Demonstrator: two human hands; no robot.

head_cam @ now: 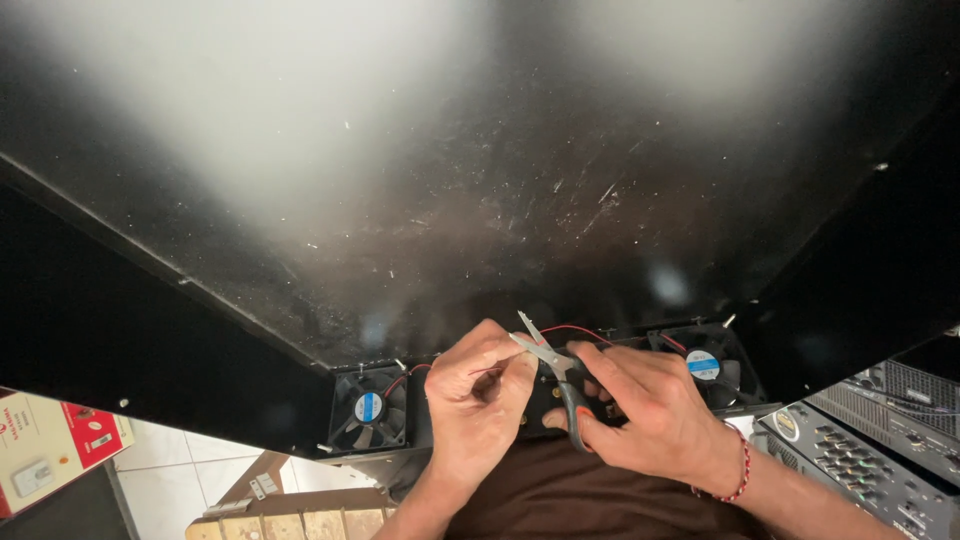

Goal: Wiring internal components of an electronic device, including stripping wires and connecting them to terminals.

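My right hand (645, 415) grips a small pair of scissors (548, 358) with dark and orange handles, blades open and pointing up-left. My left hand (478, 400) pinches a thin red wire (570, 329) right at the blades. The wire runs toward a black cooling fan (708, 368) with a blue centre label at the right. A second black fan (369, 408) with the same blue label sits left of my left hand, with a red wire leading from it. Both fans lie at the near edge of a large glossy black panel (450, 180).
Black audio equipment with knobs (860, 455) stands at the lower right. A red and cream box (50, 445) sits at the lower left over white floor tiles. A wooden slatted piece (280, 505) lies below the left fan. A red bead bracelet (741, 470) circles my right wrist.
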